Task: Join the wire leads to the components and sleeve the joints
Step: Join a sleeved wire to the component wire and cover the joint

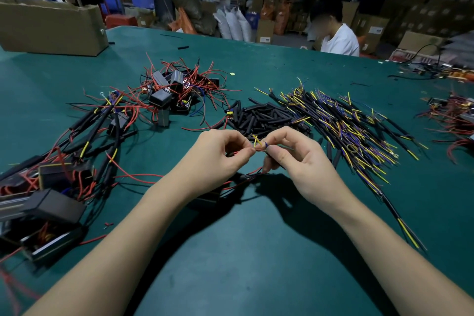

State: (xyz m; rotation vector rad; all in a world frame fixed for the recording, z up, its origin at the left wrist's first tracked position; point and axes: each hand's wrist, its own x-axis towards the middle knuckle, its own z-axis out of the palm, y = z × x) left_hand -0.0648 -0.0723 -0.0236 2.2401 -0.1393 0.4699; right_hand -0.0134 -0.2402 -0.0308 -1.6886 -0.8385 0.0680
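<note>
My left hand [220, 154] pinches a thin red wire lead [252, 171] that runs down to a black component [209, 196] lying under my left wrist. My right hand [295, 156] pinches a black-sheathed lead with yellow and blue ends [260, 143]. The two wire ends meet between my fingertips above the green table [256, 251]. A heap of black sleeve tubes [261, 117] lies just beyond my hands. To its right spreads a pile of yellow, blue and black leads [343, 120].
Black box components with red wires [174, 90] are heaped at the centre left. Assembled units [53, 202] lie along the left edge. A cardboard box [51, 25] stands at the far left. A person in a white shirt [338, 38] sits across the table.
</note>
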